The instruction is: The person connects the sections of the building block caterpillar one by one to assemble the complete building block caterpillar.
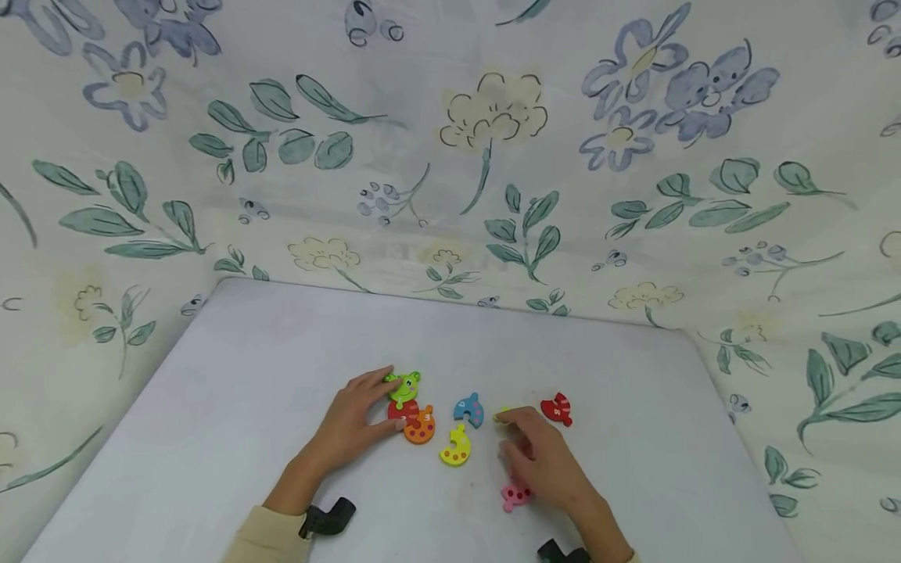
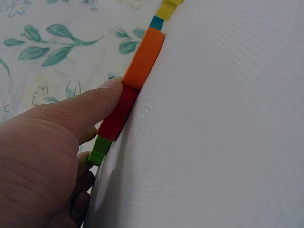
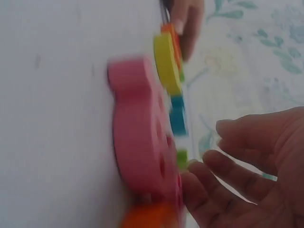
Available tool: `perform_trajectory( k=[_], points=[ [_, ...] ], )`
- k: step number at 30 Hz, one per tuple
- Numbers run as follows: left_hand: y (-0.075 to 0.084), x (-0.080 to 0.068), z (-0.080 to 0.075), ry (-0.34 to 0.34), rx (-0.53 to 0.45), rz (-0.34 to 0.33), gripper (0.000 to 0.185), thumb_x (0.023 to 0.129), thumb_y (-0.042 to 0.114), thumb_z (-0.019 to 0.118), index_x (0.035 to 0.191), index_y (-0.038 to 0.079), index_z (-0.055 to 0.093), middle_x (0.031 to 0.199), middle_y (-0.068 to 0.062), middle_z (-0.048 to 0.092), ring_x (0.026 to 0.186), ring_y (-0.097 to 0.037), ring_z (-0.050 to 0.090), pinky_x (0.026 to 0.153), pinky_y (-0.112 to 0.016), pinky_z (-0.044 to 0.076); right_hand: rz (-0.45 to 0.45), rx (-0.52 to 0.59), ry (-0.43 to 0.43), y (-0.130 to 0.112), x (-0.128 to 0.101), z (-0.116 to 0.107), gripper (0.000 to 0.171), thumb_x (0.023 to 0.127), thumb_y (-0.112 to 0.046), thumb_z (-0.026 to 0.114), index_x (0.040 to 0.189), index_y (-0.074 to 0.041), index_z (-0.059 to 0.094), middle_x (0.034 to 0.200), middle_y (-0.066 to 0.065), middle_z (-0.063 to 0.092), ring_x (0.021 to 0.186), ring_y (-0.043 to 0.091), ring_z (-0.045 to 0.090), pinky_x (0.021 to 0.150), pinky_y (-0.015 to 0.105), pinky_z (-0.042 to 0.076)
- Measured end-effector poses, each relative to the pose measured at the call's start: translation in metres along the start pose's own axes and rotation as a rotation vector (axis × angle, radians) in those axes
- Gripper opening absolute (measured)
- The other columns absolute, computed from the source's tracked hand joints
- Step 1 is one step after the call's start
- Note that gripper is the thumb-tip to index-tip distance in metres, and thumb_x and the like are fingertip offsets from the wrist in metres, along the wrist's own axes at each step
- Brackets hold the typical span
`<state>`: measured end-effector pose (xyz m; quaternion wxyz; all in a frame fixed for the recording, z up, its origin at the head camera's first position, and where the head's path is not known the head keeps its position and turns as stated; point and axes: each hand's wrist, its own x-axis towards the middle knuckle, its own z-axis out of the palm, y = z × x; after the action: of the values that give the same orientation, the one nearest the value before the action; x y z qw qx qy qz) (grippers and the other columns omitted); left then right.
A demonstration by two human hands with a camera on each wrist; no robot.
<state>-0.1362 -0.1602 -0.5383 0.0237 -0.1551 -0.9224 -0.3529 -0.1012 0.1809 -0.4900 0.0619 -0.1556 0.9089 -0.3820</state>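
Nearest the person, a pink piece (image 1: 515,494) with darker dots lies on the white table (image 1: 232,407), partly under the right hand (image 1: 545,463). That hand rests low over the table with its fingers loosely bent and apart; its fingertips reach a small yellow-green piece (image 1: 501,414), and the blurred right wrist view suggests they touch it, though whether they pinch it cannot be told. Just beyond the pink piece and toward the middle lies a yellow piece (image 1: 456,447), and past it a blue piece (image 1: 469,410). To the right of the right hand's fingertips, near but apart, sits a red piece with white stripes (image 1: 558,408). On the other side, the left hand (image 1: 354,426) lies flat with its fingers spread. Its thumb presses the edge of a red round piece (image 1: 401,410), which the left wrist view shows clearly, while its fingertips rest on a green frog piece (image 1: 406,386) just behind it. An orange dotted piece (image 1: 421,427) touches the red round piece on its near right side. Farthest back, a cloth printed with flowers and leaves (image 1: 493,156) rises behind and beside the table.
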Motion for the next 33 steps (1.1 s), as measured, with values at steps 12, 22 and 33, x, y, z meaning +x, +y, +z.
perform_trajectory(
  k=[12,22,33],
  points=[
    [0.001,-0.002,0.000,-0.001,-0.014,0.009,0.071,0.087,0.034,0.087,0.149,0.016,0.060,0.163,-0.007,0.044,0.149,-0.035,0.037,0.114,-0.067,0.033,0.193,-0.139,0.002,0.020,-0.001,-0.018,0.055,0.093,-0.024,0.080,0.143,-0.010,0.060,0.144,0.010,0.057,0.135,0.031,0.051,0.108,0.055,0.049],
    [0.001,0.000,-0.001,0.003,0.006,0.006,0.070,0.087,0.034,0.087,0.149,0.015,0.060,0.163,-0.007,0.044,0.149,-0.036,0.036,0.115,-0.068,0.033,0.178,-0.061,-0.067,0.006,0.004,-0.022,0.050,0.102,-0.016,0.067,0.150,-0.006,0.054,0.145,0.010,0.058,0.134,0.033,0.055,0.107,0.055,0.050],
    [0.000,0.001,0.000,0.003,-0.010,0.005,0.070,0.087,0.033,0.087,0.149,0.016,0.060,0.163,-0.007,0.044,0.149,-0.036,0.036,0.114,-0.068,0.033,0.130,-0.329,-0.087,0.012,-0.013,-0.023,0.047,0.086,-0.022,0.087,0.129,-0.015,0.069,0.124,0.000,0.063,0.124,0.024,0.054,0.100,0.046,0.056]
  ],
)
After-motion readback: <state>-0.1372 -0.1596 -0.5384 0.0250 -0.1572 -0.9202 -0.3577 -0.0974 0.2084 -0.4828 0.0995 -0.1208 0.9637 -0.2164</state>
